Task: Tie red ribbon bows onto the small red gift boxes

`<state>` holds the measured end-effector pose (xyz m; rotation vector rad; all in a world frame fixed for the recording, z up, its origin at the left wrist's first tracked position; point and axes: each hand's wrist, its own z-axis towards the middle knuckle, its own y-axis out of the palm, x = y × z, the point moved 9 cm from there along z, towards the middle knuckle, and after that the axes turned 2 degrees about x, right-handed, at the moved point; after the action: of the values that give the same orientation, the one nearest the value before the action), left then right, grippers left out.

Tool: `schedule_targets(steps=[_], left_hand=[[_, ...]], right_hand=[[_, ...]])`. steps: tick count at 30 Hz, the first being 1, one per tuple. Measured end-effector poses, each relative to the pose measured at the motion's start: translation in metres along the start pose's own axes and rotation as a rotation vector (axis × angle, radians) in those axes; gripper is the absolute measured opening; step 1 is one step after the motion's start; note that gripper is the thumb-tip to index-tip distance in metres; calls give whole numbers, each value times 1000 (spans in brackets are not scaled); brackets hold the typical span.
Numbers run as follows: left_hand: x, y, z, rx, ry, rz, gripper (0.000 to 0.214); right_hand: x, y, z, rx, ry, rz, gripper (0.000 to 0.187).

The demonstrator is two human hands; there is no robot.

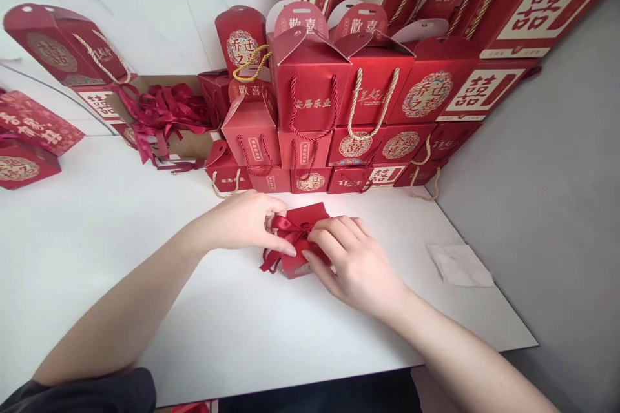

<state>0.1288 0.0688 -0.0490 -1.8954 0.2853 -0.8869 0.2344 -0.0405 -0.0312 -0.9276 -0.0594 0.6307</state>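
Small red gift box (292, 266) sits mid-bench (217, 329), on the near side of the stacked red gift boxes (314, 100). Left hand (242, 219): grip pinching a loop of red satin ribbon (287, 226) atop it. Right hand (359, 261): fingers at the knot; whether its grip is closed, I cannot tell.

Head view: worn on the head, looking forward and steeply down.
Hands (358, 264): seen from above and behind, close up, just below mid-frame.
Counter (194, 329): viewed from above, near edge crossing the bottom.
Stacked red boxes (322, 87): faced from the front and above, farther off, across the top.
Grey surface (557, 206): caught obliquely along the right margin.
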Motion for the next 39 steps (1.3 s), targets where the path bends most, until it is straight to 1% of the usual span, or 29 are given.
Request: schedule_targets(steps=[3,5,7,10,12,14,16,18,20,22,25,28,33,35,37,39], left_hand=[[-1,1,1,-18,-6,-9,55],[-2,4,2,-63,-2,-52,51],[-4,7,3,-106,-6,-97,48],[-6,11,3,-133,-29,-154,52],[-7,12,4,-133,-34,-177,56],[-6,14,5,-133,-33,-178,59],[-7,16,5,-147,-30,-174,59],[-8,18,6,-163,-28,-177,57],[-9,18,6,-164,-22,-176,56],[-9,18,7,-156,-17,-172,56],[-7,18,7,-157,-16,-186,56],[-5,18,8,-158,-15,-203,58],[-5,19,11,-181,-11,-223,62],[-9,18,13,-178,-23,-223,60],[-12,18,13,-178,-37,-230,57],[-13,18,13,-188,-40,-244,52]], right_hand=[[1,1,-2,-33,-42,-22,12],[1,-1,-4,-52,-61,-30,16],[6,-2,-5,-67,-24,1,21],[28,-2,-4,-72,178,184,22],[42,5,-3,-100,314,346,20],[52,13,-3,-143,404,472,17],[61,19,-3,-173,466,540,12],[66,21,-4,-201,479,570,10],[66,22,-3,-226,441,574,15],[65,20,-2,-224,405,544,15],[66,18,-2,-203,403,481,27],[67,19,-3,-216,427,499,33],[76,21,-5,-264,527,555,41],[82,22,-7,-301,568,622,44],[87,25,-11,-369,615,763,46],[90,30,-19,-502,646,922,45]])
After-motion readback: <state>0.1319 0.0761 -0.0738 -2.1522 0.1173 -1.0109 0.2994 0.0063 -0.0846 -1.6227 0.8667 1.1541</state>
